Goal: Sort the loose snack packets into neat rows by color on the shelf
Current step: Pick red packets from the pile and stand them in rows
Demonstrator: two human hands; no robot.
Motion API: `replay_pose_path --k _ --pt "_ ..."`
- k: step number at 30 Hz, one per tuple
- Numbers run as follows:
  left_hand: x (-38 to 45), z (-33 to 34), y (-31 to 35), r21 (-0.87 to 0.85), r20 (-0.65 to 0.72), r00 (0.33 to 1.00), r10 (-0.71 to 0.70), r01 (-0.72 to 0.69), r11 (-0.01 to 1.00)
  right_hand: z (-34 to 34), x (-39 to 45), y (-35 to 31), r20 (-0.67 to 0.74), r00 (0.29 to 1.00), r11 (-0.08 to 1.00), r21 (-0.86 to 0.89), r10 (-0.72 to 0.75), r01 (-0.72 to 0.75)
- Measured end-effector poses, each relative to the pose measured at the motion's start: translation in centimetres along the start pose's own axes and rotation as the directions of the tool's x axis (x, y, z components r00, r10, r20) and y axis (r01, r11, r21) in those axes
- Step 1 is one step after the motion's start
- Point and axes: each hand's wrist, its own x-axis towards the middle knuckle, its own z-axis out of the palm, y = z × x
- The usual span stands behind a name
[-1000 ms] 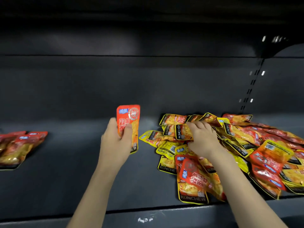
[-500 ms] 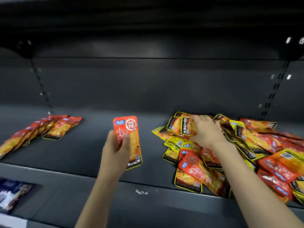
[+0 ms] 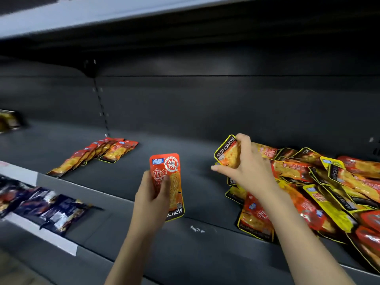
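The left hand grips an upright red packet by its lower left part, thumb across the front, above the front edge of the dark shelf; the packet has a red-orange top with a blue logo and a round white emblem, a clear window showing yellow contents, and a black, yellow-edged base lettered in white; the right hand pinches a second packet between curled fingers and thumb, raised clear of the heap and tilted, its black, yellow-bordered end uppermost and its orange contents facing the camera; the loose heap of packets, red and yellow ones mixed and overlapping, lies on the right part of the shelf beneath and beyond that hand; a sorted row of red packets, overlapping like tiles, runs diagonally on the left part of the shelf, well apart from the heap; dark blue packets lie on the lower shelf at lower left, blurred; a dim packet at far left cannot be identified. Compared with half a second earlier, the right hand has risen from the heap, where it lay flat among the packets, and now carries one free of it; the left hand keeps the same red packet in the same hold; the view has swung leftward, so the sorted row sits nearer the centre.
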Motion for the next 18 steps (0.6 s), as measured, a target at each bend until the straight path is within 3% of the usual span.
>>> replay_pose_path --k 5,9,14,18 --pt "1.9 -2.4 -1.3 -0.043 -0.052 0.999 -0.008 0.006 0.999 2.4 0.9 -2.4 -0.020 0.998 0.979 0.193 0.064 -0.059" --pt "4.7 -4.7 -2.7 -0.081 -0.061 0.998 -0.031 0.026 0.996 4.9 2.6 -5.3 -0.036 0.990 0.977 0.168 0.139 -0.131" --pt "9.9 -8.9 -4.4 -0.080 -0.034 0.999 0.004 -0.007 0.997 9.2 5.8 -10.2 0.101 0.984 0.905 0.389 0.144 -0.172" --pt "14.5 -12.8 -5.8 -0.074 0.010 1.000 0.012 -0.011 0.997 12.5 8.3 -13.6 0.172 0.973 0.881 0.421 0.156 -0.216"
